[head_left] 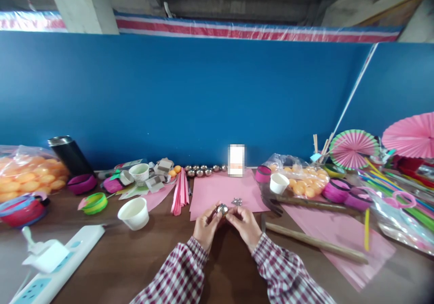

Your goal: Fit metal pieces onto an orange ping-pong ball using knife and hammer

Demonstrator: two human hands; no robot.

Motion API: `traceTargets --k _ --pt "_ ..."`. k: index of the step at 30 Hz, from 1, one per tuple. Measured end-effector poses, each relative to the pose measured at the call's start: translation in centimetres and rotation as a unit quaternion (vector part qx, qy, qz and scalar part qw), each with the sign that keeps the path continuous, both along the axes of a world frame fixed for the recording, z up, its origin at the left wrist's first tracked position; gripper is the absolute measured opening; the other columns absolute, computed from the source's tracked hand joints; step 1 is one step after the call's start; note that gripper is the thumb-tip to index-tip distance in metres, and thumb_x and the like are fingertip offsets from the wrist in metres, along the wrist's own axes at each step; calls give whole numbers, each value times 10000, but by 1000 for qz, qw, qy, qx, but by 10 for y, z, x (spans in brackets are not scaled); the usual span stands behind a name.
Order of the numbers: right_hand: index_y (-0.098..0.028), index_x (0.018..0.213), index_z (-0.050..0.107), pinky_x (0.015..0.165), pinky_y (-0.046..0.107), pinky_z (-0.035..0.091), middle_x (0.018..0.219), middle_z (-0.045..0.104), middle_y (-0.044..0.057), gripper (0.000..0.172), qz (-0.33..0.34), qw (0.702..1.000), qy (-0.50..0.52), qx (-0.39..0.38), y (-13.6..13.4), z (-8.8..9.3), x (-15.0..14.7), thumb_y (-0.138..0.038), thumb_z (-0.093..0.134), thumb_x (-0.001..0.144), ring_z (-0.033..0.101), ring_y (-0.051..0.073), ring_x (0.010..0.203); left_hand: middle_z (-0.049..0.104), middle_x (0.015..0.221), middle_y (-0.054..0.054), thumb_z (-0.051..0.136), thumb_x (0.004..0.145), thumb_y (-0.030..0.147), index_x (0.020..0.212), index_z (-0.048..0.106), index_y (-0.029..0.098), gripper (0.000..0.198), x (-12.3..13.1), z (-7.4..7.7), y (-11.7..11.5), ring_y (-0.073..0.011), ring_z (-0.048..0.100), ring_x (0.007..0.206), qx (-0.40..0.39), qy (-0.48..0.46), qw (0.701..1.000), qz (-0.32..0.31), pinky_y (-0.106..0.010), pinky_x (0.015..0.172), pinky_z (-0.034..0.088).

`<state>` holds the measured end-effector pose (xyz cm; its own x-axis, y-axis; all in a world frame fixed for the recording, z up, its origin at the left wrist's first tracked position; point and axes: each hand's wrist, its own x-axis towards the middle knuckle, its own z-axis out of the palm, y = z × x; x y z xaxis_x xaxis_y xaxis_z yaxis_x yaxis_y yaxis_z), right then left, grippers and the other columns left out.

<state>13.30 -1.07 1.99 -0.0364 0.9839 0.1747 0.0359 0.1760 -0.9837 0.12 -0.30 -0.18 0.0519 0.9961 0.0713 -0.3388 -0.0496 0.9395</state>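
Note:
My left hand point(205, 227) pinches a shiny silver metal ball point(222, 209) between thumb and fingers at the front edge of the pink paper point(217, 188). The fingertips of my right hand point(247, 225) close on the ball's other side. Just beyond my right fingers, a small cluster of silver pieces point(236, 201) lies on the paper; they are too small to make out. Along the paper's back edge stands a row of several similar silver balls point(200, 173). My fingers cover part of the held ball.
Left are a paper cup point(134, 213), a power strip point(64, 265), a black flask point(71, 154) and folded pink strips point(180, 193). Rightward lie a hammer point(315, 240), another wooden-handled tool point(315, 203), a white cup point(279, 183) and bagged orange balls point(305, 182). A blue partition point(217, 91) stands behind.

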Motion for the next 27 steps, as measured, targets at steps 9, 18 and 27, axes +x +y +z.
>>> traceTargets --k 9,18,27 --pt "-151 639 546 571 240 411 606 558 -3 242 -14 1000 -18 13 3 -6 0 -384 596 680 499 121 580 614 1072 -88 648 615 299 989 617 162 400 2 9 -5 -249 516 1043 -4 6 1000 22 -381 922 386" --pt "-167 748 530 624 269 428 699 571 19 224 -46 997 -47 47 -1 -6 -4 -385 563 712 520 146 645 652 953 -84 647 641 261 1026 575 138 410 3 13 -5 -194 604 853 -78 -125 989 -34 -374 844 443" --pt "-173 855 520 636 242 411 793 590 40 182 -141 949 -252 127 3 7 14 -307 402 819 538 142 693 656 885 -81 683 609 229 986 582 119 406 4 16 -4 -158 615 768 -98 -137 986 -20 -317 768 491"
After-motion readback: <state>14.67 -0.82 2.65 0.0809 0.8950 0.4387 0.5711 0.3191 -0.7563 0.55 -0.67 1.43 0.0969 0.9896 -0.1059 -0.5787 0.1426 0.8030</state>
